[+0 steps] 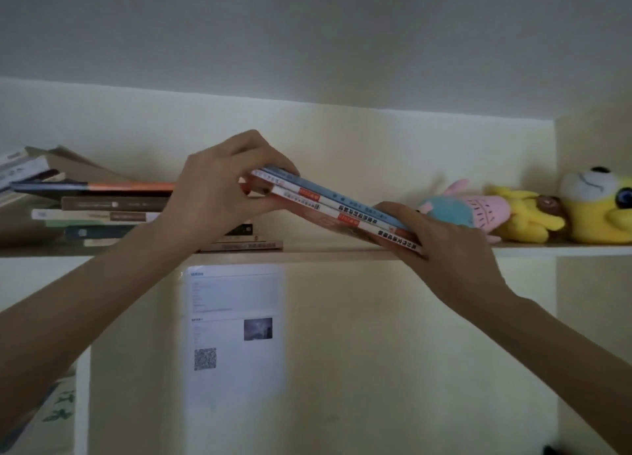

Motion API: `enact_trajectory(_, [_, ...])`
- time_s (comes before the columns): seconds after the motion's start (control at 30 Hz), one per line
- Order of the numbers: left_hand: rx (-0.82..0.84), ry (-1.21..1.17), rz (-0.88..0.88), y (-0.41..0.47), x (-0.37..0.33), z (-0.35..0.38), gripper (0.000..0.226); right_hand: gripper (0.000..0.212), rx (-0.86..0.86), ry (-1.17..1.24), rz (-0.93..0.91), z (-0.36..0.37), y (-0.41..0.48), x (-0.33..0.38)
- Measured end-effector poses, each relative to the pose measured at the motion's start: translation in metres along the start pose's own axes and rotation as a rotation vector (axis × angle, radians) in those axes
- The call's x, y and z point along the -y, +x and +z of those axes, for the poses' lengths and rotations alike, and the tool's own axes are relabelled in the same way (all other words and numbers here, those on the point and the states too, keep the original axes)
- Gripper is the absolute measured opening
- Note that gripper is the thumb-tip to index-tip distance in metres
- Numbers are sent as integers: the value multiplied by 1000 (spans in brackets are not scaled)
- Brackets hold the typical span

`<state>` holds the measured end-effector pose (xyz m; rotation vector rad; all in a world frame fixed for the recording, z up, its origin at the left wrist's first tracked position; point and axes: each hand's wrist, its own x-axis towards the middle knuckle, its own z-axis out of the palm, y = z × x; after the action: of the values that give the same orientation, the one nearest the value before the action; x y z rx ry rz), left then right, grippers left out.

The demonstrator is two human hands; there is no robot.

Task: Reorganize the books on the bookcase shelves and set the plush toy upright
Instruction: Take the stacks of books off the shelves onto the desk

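Note:
Three thin books with blue, white and red spines are held together, tilted down to the right above the shelf. My left hand pinches their raised left end. My right hand grips their lower right end at the shelf edge. A flat stack of books lies on the shelf behind my left hand, with more books leaning at the far left. Plush toys lie on the shelf's right: a pink and blue one, a yellow one and a yellow big-eyed one.
A printed sheet with a QR code is stuck on the panel below the shelf. A vertical side panel closes the shelf at the right. A lower compartment opens at the bottom left.

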<state>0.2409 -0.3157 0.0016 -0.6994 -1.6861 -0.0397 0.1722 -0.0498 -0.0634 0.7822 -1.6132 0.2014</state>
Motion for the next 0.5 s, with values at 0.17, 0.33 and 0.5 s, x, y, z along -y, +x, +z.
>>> enact_trajectory(0.17, [-46,1,134,-1,-44,20,34,40,31,24,-36,-23,-47,-25])
enact_trajectory(0.33, [30,-64,299,8,-99,52,31,42,92,19,20,-67,-105,-54])
enact_trajectory(0.5, [96,-257,219,-21,-145,126,32,40,303,46,165,-90,-181,-77])
